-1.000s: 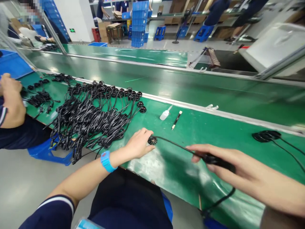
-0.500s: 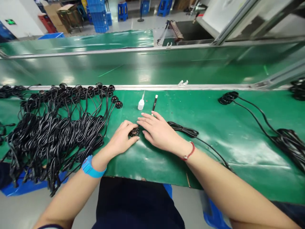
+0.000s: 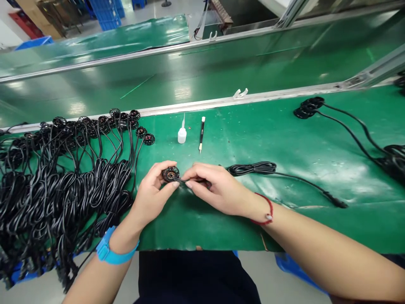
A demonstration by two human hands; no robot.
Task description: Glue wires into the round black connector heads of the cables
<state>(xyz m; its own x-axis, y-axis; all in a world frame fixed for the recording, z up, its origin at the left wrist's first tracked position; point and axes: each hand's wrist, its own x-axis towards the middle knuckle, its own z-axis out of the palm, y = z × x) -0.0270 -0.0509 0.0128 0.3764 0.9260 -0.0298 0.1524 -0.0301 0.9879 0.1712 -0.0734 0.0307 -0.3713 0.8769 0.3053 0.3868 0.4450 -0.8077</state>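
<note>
Near the middle of the green table, my left hand [image 3: 155, 185] grips a round black part [image 3: 171, 173] with copper-coloured windings, thumb and fingers at its rim. My right hand [image 3: 215, 185] pinches the black cable [image 3: 182, 180] just right of that part. Beyond my right hand lies a coiled stretch of black cable [image 3: 253, 168], with a plug end [image 3: 337, 201] further right. A white dropper bottle [image 3: 182, 135] stands upright beyond my hands. Beside it lies a black pen-like tool [image 3: 201, 135] with a pale tip.
A large pile of black cables [image 3: 63, 190] with round ends covers the left of the table [image 3: 196, 236]. More round parts [image 3: 308, 107] and bundled cable [image 3: 397, 158] lie at the right. A metal rail [image 3: 209, 102] with a white hook [image 3: 240, 93] runs along the back.
My right hand has closed from spread fingers to a pinch on the cable. The round part now faces up, more visible, in my left hand. The camera view has shifted and tilted.
</note>
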